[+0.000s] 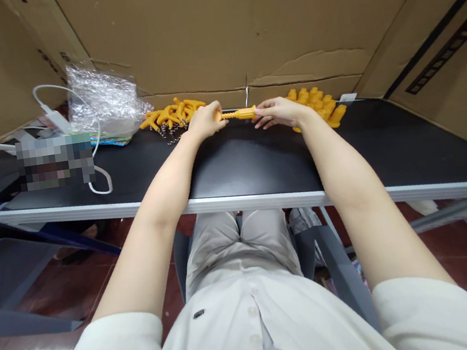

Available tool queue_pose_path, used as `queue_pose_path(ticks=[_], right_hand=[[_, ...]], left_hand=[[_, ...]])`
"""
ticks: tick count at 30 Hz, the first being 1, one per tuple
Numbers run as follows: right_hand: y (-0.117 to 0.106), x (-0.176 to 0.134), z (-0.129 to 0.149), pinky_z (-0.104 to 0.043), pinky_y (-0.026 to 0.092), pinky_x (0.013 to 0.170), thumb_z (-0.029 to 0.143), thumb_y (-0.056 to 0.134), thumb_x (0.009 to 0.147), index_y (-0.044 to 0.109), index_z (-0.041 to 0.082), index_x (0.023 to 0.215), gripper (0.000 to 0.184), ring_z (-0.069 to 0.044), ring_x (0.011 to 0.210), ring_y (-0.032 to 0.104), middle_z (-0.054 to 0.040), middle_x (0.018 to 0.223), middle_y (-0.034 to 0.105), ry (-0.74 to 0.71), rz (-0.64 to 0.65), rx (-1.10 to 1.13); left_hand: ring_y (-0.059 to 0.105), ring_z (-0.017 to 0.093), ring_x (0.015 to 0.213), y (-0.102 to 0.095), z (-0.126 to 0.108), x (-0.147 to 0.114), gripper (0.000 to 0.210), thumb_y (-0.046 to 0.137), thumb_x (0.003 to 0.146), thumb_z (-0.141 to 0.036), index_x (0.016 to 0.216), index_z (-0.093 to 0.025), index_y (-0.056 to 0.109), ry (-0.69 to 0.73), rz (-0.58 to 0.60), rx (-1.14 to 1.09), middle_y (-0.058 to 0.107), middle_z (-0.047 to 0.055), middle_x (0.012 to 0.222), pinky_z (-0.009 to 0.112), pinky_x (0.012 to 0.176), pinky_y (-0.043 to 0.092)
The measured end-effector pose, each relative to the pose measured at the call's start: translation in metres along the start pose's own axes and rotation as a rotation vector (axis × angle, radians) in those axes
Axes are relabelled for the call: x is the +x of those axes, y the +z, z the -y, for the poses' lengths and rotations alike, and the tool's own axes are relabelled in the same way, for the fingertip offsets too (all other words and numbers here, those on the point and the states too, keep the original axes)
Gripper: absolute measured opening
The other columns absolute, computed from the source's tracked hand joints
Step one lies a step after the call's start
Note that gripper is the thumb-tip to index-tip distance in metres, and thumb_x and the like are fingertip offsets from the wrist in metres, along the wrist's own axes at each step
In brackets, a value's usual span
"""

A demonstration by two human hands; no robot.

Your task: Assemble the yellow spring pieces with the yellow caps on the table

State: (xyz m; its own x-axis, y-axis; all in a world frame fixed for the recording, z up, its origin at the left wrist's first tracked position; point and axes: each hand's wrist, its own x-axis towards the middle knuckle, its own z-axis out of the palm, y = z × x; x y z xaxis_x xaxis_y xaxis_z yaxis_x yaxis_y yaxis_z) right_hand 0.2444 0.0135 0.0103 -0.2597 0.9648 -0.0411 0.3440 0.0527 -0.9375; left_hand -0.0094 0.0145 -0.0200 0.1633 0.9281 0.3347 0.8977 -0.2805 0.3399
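Note:
Above the table's back part, my left hand [205,121] is closed around the handle end of a yellow corkscrew [228,115]; most of that handle is hidden by my fingers. Its ribbed-looking shaft runs right into a yellow plastic sleeve [246,113], in line with it. My right hand [277,113] pinches the sleeve's right end between thumb and fingertips, the other fingers loosely extended. Beside my left hand lies a pile of yellow corkscrew handles [170,113] with silvery metal spirals [169,133]. Behind my right wrist, several yellow sleeves [317,102] are grouped together.
A black tabletop [252,158] with a silver front edge [254,198] spans the view. Cardboard walls [204,28] enclose the back and sides. At left are a clear plastic bag [103,97], a white cable [102,185] and a blurred-out patch [55,161].

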Motion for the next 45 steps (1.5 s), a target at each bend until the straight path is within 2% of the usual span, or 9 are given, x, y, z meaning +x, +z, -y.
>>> queue_pose_path(ticks=[6, 14, 19, 23, 29, 32, 35, 38, 45], right_hand=[[0.002, 0.001, 0.001, -0.022, 0.059, 0.060, 0.049, 0.080, 0.107, 0.071, 0.018, 0.086, 0.039, -0.017, 0.072, 0.078, -0.0087, 0.083, 0.080, 0.017, -0.004, -0.024], [0.003, 0.001, 0.002, -0.026, 0.062, 0.068, 0.057, 0.077, 0.107, 0.072, 0.019, 0.089, 0.042, -0.020, 0.078, 0.082, -0.0091, 0.084, 0.081, 0.040, -0.020, -0.063], [0.003, 0.002, 0.002, -0.023, 0.060, 0.064, 0.053, 0.075, 0.109, 0.073, 0.018, 0.092, 0.039, -0.019, 0.075, 0.080, -0.0089, 0.081, 0.080, 0.043, -0.008, -0.054], [0.004, 0.004, 0.003, -0.026, 0.061, 0.062, 0.057, 0.077, 0.107, 0.071, 0.019, 0.092, 0.041, -0.021, 0.071, 0.079, -0.0078, 0.075, 0.077, 0.062, -0.013, -0.039], [0.006, 0.005, 0.003, -0.028, 0.062, 0.068, 0.049, 0.075, 0.107, 0.065, 0.021, 0.089, 0.035, -0.022, 0.071, 0.079, -0.0079, 0.075, 0.076, 0.090, -0.035, -0.014], [0.005, 0.004, 0.004, -0.029, 0.064, 0.075, 0.043, 0.069, 0.109, 0.065, 0.020, 0.091, 0.030, -0.022, 0.071, 0.079, -0.0076, 0.077, 0.076, 0.106, -0.023, 0.008], [0.004, 0.002, 0.006, -0.031, 0.066, 0.081, 0.035, 0.060, 0.110, 0.065, 0.020, 0.093, 0.024, -0.022, 0.073, 0.079, -0.0089, 0.080, 0.077, 0.138, 0.001, 0.053], [0.004, 0.002, 0.008, -0.033, 0.067, 0.086, 0.030, 0.057, 0.108, 0.064, 0.020, 0.093, 0.019, -0.021, 0.073, 0.079, -0.0099, 0.082, 0.077, 0.144, -0.032, 0.118], [0.010, 0.002, 0.010, -0.036, 0.068, 0.086, 0.033, 0.060, 0.105, 0.065, 0.020, 0.096, 0.016, -0.022, 0.072, 0.078, -0.0108, 0.083, 0.078, 0.134, -0.103, 0.112]], left_hand=[[0.070, 0.037, 0.128, -0.003, -0.006, -0.004, 0.042, 0.075, 0.099, -0.032, 0.138, -0.017, 0.072, -0.015, 0.006, 0.002, 0.077, 0.016, 0.127, 0.045, 0.114, 0.052], [0.071, 0.035, 0.123, 0.001, -0.001, 0.001, 0.040, 0.076, 0.096, -0.032, 0.134, -0.019, 0.073, -0.011, -0.021, -0.032, 0.077, 0.012, 0.119, 0.046, 0.115, 0.052], [0.069, 0.036, 0.126, 0.000, 0.000, 0.000, 0.041, 0.075, 0.096, -0.032, 0.134, -0.019, 0.072, -0.005, -0.008, -0.038, 0.077, 0.014, 0.123, 0.046, 0.116, 0.052], [0.069, 0.036, 0.126, 0.000, 0.000, 0.000, 0.039, 0.075, 0.095, -0.032, 0.133, -0.020, 0.072, -0.003, -0.011, -0.033, 0.076, 0.013, 0.125, 0.045, 0.115, 0.052], [0.068, 0.036, 0.127, -0.001, -0.003, -0.001, 0.042, 0.075, 0.094, -0.031, 0.134, -0.020, 0.072, -0.003, -0.006, -0.038, 0.077, 0.014, 0.124, 0.046, 0.115, 0.052], [0.067, 0.038, 0.129, -0.002, -0.005, -0.002, 0.043, 0.075, 0.095, -0.032, 0.136, -0.019, 0.071, -0.014, 0.011, -0.033, 0.076, 0.016, 0.129, 0.047, 0.116, 0.051], [0.068, 0.036, 0.128, 0.000, -0.006, -0.002, 0.045, 0.076, 0.094, -0.032, 0.138, -0.021, 0.070, 0.006, 0.011, -0.036, 0.077, 0.013, 0.126, 0.046, 0.116, 0.051], [0.069, 0.036, 0.128, 0.002, -0.004, 0.000, 0.046, 0.076, 0.095, -0.033, 0.139, -0.023, 0.070, 0.022, 0.010, -0.032, 0.078, 0.012, 0.126, 0.046, 0.115, 0.052], [0.071, 0.035, 0.126, 0.006, 0.002, 0.003, 0.046, 0.078, 0.096, -0.033, 0.140, -0.023, 0.070, 0.052, -0.008, -0.043, 0.079, 0.012, 0.123, 0.046, 0.115, 0.053]])
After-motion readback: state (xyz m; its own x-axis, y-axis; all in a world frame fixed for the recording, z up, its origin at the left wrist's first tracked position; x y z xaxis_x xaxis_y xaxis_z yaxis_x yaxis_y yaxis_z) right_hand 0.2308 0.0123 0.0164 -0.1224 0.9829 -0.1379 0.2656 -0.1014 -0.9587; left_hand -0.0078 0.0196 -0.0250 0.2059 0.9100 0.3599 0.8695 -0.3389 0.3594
